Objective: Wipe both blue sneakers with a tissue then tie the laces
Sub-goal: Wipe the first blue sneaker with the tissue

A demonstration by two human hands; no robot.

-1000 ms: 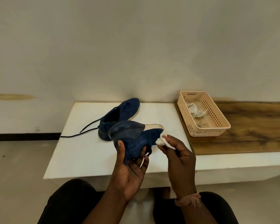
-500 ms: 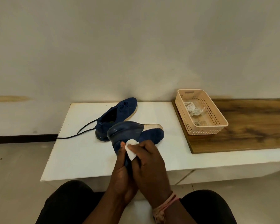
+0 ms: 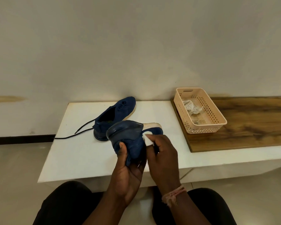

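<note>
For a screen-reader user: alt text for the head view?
A left hand holds a blue sneaker while the right hand presses a white tissue to it. A second sneaker lies on the white table beside a basket.

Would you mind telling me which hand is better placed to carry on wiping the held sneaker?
Right hand: it pinches the tissue against the sneaker; left hand grips it.

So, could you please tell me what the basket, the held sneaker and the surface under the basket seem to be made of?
Basket: likely moulded plastic, matte peach, with regular punched holes and a handle slot.
Held sneaker: upper looks like soft blue fabric or suede with a smoother, slightly shiny heel; pale sole, probably rubber.
Surface under the basket: brown wood grain, perhaps laminate rather than solid wood.
</note>
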